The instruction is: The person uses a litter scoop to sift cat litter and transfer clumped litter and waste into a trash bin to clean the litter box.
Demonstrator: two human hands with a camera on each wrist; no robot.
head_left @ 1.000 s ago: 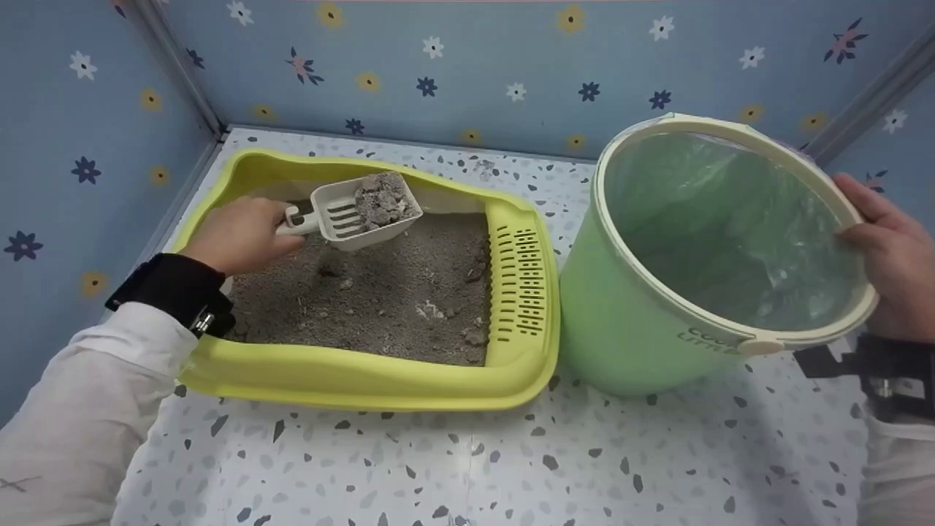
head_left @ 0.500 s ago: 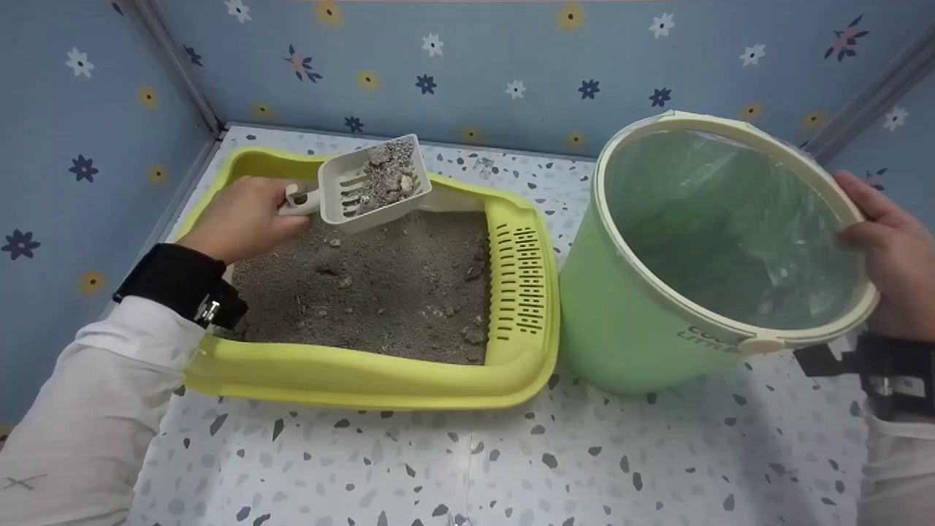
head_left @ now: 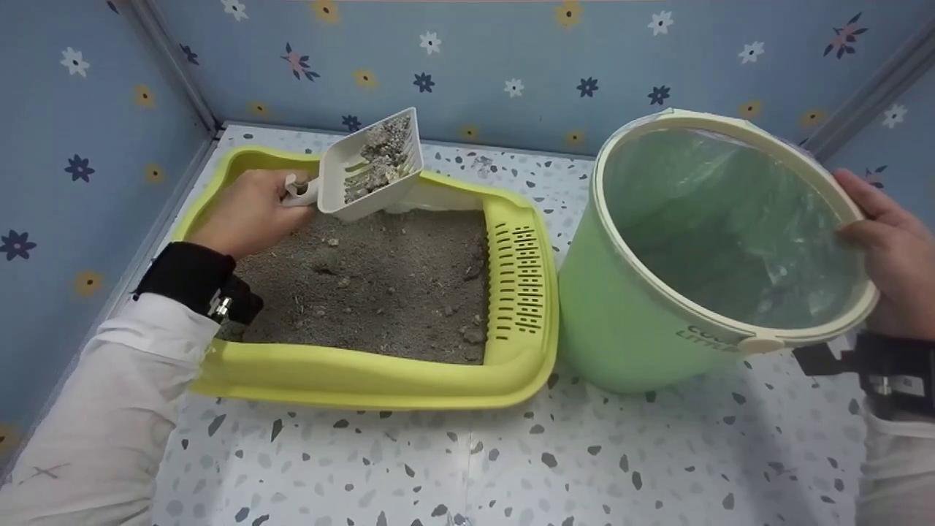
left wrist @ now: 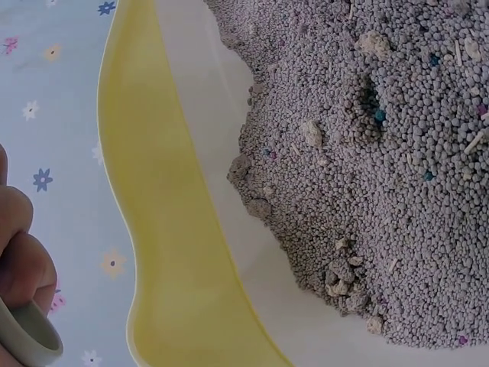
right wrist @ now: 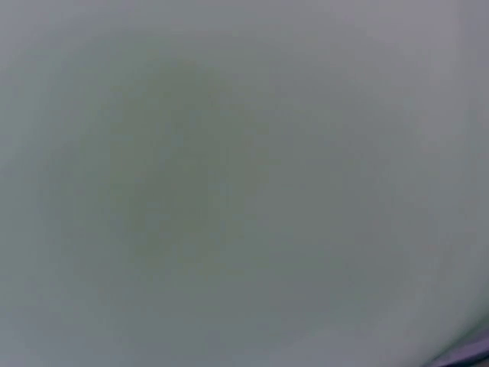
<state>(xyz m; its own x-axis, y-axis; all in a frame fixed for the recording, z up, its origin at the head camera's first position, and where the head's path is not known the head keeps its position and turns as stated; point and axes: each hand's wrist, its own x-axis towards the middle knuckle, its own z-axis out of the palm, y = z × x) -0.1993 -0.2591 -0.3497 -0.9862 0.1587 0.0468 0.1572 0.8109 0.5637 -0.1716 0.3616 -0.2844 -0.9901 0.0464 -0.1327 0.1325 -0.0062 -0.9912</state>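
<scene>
My left hand (head_left: 252, 212) grips the handle of a pale slotted litter scoop (head_left: 332, 172). The scoop is tilted above the back of a yellow litter box (head_left: 350, 380), with grey clumps (head_left: 387, 155) lying in it. Grey granular litter (head_left: 372, 285) covers the box's floor; the left wrist view shows small pale lumps in that litter (left wrist: 397, 199). On the right, my right hand (head_left: 895, 248) holds the rim of a light green trash bin (head_left: 628, 314), thumb on the inner side. A clear bag lines the bin, which leans toward me. Blurred pale green fills the right wrist view.
Blue flowered panels (head_left: 475, 66) stand behind and at both sides. The speckled white floor (head_left: 467, 460) extends in front of the box and bin. The bin stands right beside the box's slotted right end (head_left: 518, 285).
My left hand has raised the scoop upward and toward the back, tilting it, and its clumps have spread and shifted. My right hand and the bin have stayed put.
</scene>
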